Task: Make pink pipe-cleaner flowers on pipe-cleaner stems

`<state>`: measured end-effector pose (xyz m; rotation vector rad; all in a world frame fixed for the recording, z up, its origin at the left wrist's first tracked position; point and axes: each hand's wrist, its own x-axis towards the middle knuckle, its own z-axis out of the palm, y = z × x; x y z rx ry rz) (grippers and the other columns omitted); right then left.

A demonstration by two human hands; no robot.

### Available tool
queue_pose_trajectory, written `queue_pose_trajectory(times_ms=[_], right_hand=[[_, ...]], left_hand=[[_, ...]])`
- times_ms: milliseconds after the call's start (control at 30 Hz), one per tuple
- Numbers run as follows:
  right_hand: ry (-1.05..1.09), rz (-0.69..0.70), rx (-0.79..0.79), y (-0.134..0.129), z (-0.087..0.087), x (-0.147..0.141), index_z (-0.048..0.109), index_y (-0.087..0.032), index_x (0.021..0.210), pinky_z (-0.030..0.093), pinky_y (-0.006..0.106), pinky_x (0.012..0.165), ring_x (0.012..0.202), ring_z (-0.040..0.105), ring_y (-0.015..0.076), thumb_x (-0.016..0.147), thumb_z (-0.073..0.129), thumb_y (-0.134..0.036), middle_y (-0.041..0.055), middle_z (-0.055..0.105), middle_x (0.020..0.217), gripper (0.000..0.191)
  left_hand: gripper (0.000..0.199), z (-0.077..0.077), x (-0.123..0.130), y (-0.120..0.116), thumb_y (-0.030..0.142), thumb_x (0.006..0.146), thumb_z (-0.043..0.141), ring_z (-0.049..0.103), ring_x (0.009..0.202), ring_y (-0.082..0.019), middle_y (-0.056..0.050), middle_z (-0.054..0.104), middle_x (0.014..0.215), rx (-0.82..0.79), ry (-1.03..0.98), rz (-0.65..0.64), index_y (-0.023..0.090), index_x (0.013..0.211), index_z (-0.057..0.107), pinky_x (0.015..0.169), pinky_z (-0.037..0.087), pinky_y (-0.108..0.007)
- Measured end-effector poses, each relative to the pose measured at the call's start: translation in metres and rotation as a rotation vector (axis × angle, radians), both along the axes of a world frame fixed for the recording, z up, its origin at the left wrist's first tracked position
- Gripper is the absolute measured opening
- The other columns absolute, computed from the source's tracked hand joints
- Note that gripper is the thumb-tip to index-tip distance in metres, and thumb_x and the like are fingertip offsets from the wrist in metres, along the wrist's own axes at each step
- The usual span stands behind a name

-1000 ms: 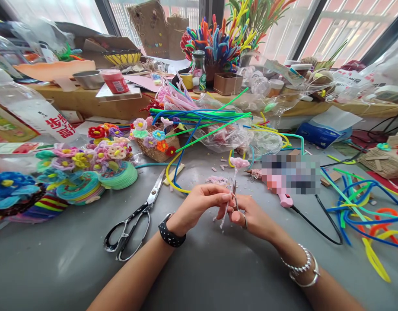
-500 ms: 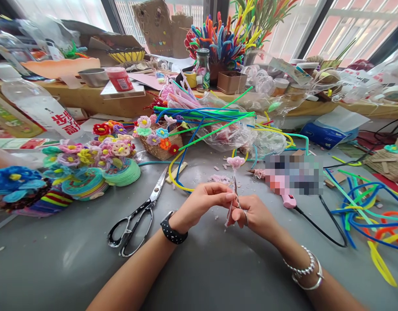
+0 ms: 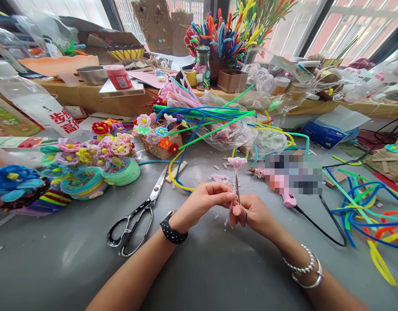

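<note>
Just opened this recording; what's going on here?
The person's left grip pinches a pink fuzzy flower from below, holding it upright, while the right grip holds small scissors that point up toward it. Whether they are cutting is unclear. Pale scraps lie on the grey table, with larger scissors to the left and a pink corded tool to the right.
</note>
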<state>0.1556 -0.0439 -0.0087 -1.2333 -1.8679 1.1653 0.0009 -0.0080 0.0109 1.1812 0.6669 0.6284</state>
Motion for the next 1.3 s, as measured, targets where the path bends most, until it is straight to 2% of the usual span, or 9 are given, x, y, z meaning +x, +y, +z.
queue_pose_trajectory(times_ms=[267,367,567,700,967,1133,1300], right_hand=[[-0.02,-0.049,-0.022,0.0012,0.0017,0.0011,0.054,-0.016,0.039,0.032,0.02,0.043,0.035,0.04,0.0061,0.071,0.034,-0.068,-0.0013,0.047,0.037,0.064],[0.002,-0.016,-0.045,0.0015,0.0006,0.0014,0.054,-0.015,0.039,0.032,0.02,0.042,0.035,0.039,0.0059,0.07,0.032,-0.069,-0.0015,0.044,0.036,0.067],[0.04,0.098,-0.01,0.0004,0.0023,0.0003,0.06,-0.013,0.059,0.034,0.022,0.047,0.048,0.046,0.0104,0.064,0.016,-0.077,0.0013,0.05,0.052,0.077],[-0.031,0.114,-0.006,0.0003,0.004,-0.0008,0.057,-0.014,0.061,0.034,0.022,0.047,0.05,0.045,0.0116,0.064,0.015,-0.077,0.0011,0.05,0.053,0.076],[-0.061,0.117,0.006,0.0014,0.0011,-0.0009,0.059,-0.014,0.057,0.032,0.023,0.048,0.05,0.045,0.0114,0.063,0.018,-0.078,0.0015,0.05,0.052,0.076],[-0.013,0.095,-0.015,0.0014,-0.0004,-0.0001,0.06,-0.015,0.052,0.035,0.023,0.052,0.05,0.049,0.0117,0.067,0.027,-0.073,0.0022,0.056,0.051,0.069],[-0.078,0.025,-0.03,0.0016,-0.0014,0.0,0.055,-0.016,0.041,0.033,0.022,0.048,0.042,0.044,0.009,0.069,0.034,-0.07,-0.0004,0.049,0.041,0.064]], left_hand=[[0.014,0.0014,-0.0004,-0.0003,0.027,0.068,0.061,0.052,0.061,-0.01,-0.002,0.059,0.065,-0.008,0.005,0.039,0.013,0.067,0.061,0.061,0.04,-0.022],[0.013,0.0,-0.0005,0.0,0.026,0.069,0.061,0.05,0.061,-0.009,0.0,0.057,0.064,-0.003,-0.001,0.052,0.013,0.068,0.06,0.061,0.04,-0.021],[0.013,-0.0016,0.0001,0.0002,0.026,0.07,0.06,0.051,0.061,-0.009,0.0,0.057,0.063,-0.001,-0.028,0.054,0.014,0.068,0.056,0.063,0.04,-0.022],[0.014,-0.0018,0.0,0.0002,0.025,0.069,0.061,0.051,0.06,-0.009,0.001,0.056,0.063,0.002,-0.039,0.064,0.014,0.068,0.054,0.061,0.04,-0.022],[0.013,-0.0002,0.0007,-0.0001,0.023,0.067,0.063,0.05,0.058,-0.008,0.001,0.055,0.062,-0.025,-0.018,0.039,0.013,0.067,0.055,0.059,0.04,-0.02],[0.011,0.0003,0.0011,0.0001,0.021,0.068,0.062,0.05,0.058,-0.007,0.002,0.055,0.061,-0.035,-0.03,0.036,0.013,0.067,0.055,0.059,0.039,-0.02],[0.012,-0.0005,0.0005,0.0006,0.023,0.069,0.062,0.048,0.058,-0.006,0.003,0.054,0.061,-0.027,-0.032,0.055,0.013,0.067,0.055,0.059,0.039,-0.019]])
